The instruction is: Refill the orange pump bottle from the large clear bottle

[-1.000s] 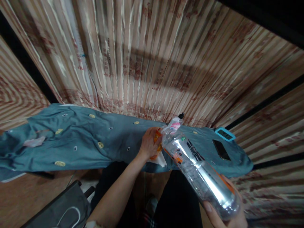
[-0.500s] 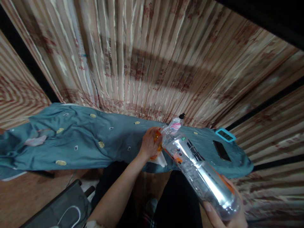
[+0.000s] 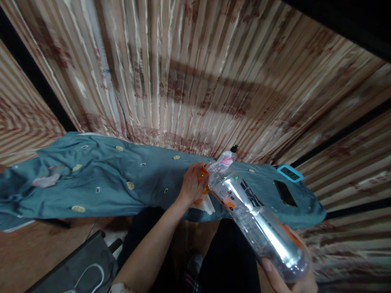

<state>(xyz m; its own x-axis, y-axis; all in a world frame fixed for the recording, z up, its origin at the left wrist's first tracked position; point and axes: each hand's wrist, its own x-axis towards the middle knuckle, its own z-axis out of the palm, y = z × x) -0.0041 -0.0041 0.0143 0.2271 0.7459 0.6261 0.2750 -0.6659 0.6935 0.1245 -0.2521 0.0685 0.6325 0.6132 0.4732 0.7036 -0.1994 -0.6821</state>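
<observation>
My right hand (image 3: pixel 288 260) is closed around the base of a large clear plastic bottle (image 3: pixel 253 211) with a silver and orange label. The bottle is tilted, its neck pointing up and left. My left hand (image 3: pixel 194 183) is wrapped round an orange bottle (image 3: pixel 202 181) on the cloth, close against the big bottle's neck. The palm side and part of the orange bottle are hidden by my fingers. A clear bottle with a black pump top (image 3: pixel 226 159) stands just behind the neck. White tissue (image 3: pixel 206 204) lies beneath the orange bottle.
A blue-green patterned cloth (image 3: pixel 152 175) covers the long surface. To the right lie a dark phone (image 3: pixel 285 193) and a blue-framed digital clock (image 3: pixel 290 173). A pinkish cloth scrap (image 3: pixel 45 180) is at left. A grey box with a white cable (image 3: pixel 79 264) is at lower left. Striped curtains (image 3: pixel 183 81) hang behind.
</observation>
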